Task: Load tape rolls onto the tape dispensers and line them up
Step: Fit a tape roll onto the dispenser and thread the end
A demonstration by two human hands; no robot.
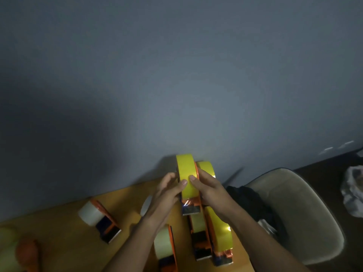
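Both hands hold an orange tape dispenser point(193, 205) with a yellow tape roll point(187, 173) on it, lifted above the wooden table point(125, 195). My left hand point(167, 195) grips its left side, thumb on the roll's face. My right hand point(208, 190) grips the right side, thumb also on the roll. A second yellow roll point(207, 168) shows just behind it. Below, two loaded dispensers point(220, 236) stand side by side near the table's right edge. A pale-roll dispenser point(164, 244) sits under my left forearm. A clear-roll dispenser point(98, 218) lies farther left.
A grey wall point(176, 75) rises right behind the table. A beige chair point(294, 213) with dark cloth on it stands to the right. An orange item point(27, 252) and a pale roll point(7, 236) lie blurred at the left edge. Crumpled white material point(353, 193) sits far right.
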